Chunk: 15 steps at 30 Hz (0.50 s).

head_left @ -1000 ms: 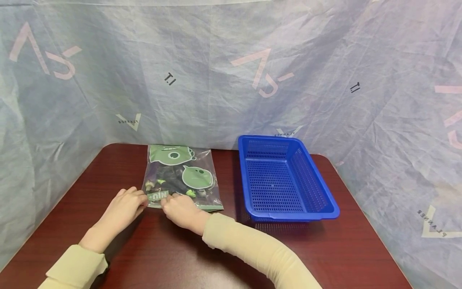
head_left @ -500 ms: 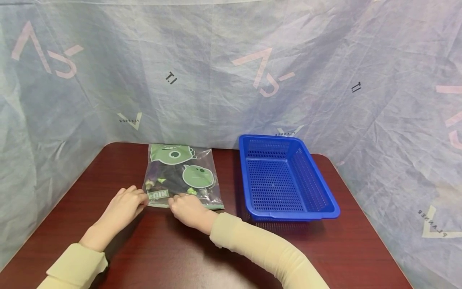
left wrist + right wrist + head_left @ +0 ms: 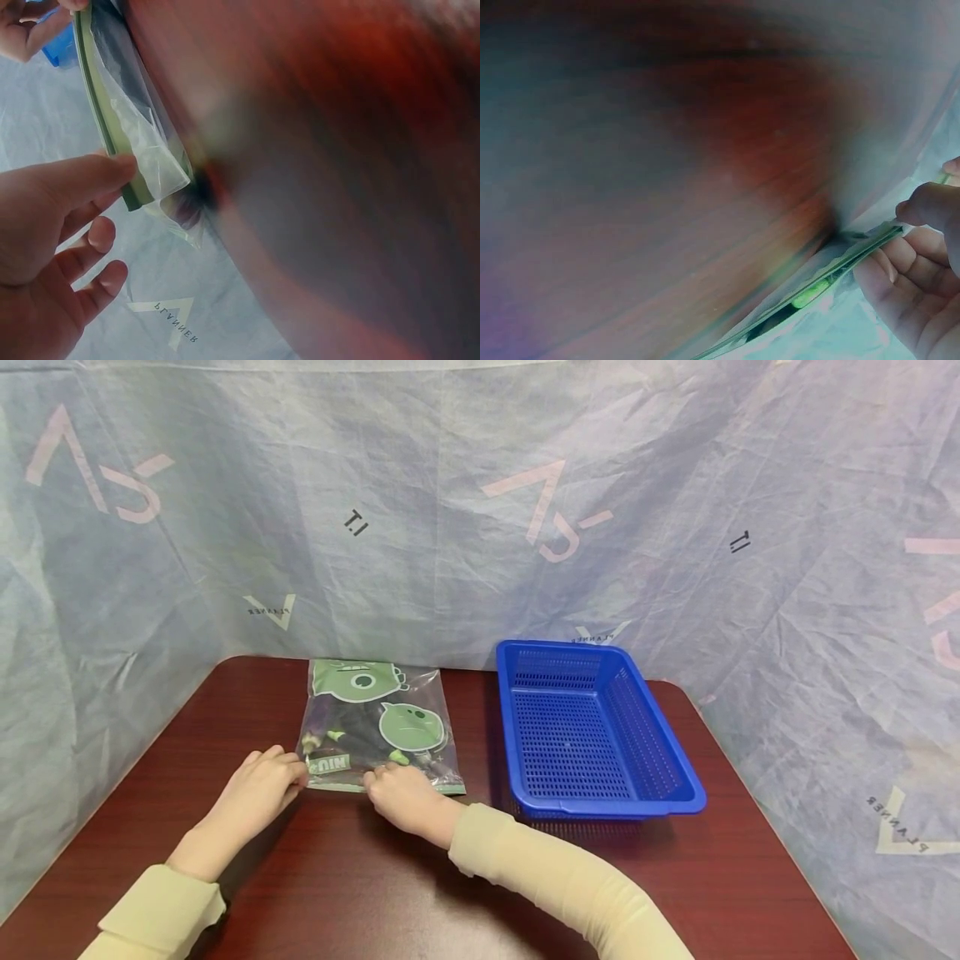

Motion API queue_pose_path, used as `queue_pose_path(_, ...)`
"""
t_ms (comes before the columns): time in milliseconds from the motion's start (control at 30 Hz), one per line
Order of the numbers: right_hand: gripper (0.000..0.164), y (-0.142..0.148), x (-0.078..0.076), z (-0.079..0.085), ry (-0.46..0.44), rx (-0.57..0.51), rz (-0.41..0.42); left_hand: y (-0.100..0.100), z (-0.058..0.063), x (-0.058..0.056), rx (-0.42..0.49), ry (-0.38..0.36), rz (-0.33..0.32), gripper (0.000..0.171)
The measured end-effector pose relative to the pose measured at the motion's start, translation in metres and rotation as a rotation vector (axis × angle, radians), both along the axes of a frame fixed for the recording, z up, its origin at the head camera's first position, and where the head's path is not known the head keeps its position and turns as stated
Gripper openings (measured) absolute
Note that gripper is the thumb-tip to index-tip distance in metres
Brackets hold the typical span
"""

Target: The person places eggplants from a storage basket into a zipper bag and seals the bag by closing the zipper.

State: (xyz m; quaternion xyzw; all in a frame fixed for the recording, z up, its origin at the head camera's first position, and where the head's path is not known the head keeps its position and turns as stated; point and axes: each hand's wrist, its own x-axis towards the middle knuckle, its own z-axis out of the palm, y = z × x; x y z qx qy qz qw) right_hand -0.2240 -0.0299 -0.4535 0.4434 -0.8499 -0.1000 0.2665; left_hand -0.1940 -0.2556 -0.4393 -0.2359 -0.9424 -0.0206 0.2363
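A clear zip bag (image 3: 412,727) with green cartoon prints lies flat toward the back of the table, its green zip edge facing me. My left hand (image 3: 262,781) pinches the left end of that edge between thumb and forefinger. In the left wrist view, the green zip strip (image 3: 105,112) runs from this pinch up to the other hand. My right hand (image 3: 408,797) pinches the strip around its middle. Beyond it, in the right wrist view, the bag mouth (image 3: 780,319) gapes, with something dark inside. The bag's contents are hard to make out.
To the right of the bag stands a blue perforated basket (image 3: 512,752), with nothing visible in it. Dark red wood makes up the tabletop (image 3: 337,885). A grey printed cloth (image 3: 420,568) hangs around its back and sides.
My right hand has slid rightward along the zip edge, uncovering more of the strip and the printed label. The left hand holds the left end in place. Bag and basket stay put.
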Motion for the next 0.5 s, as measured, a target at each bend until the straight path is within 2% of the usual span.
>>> queue_pose_path(233,0.006,0.01,0.001,-0.001,0.005,-0.001,-0.017,0.0,-0.003,0.0,0.007,0.022,0.012,0.026)
queue_pose_path(500,0.005,0.022,0.0,-0.003,0.007,0.003,-0.013,0.0,-0.004,-0.001,0.01,0.013,0.03,0.026)
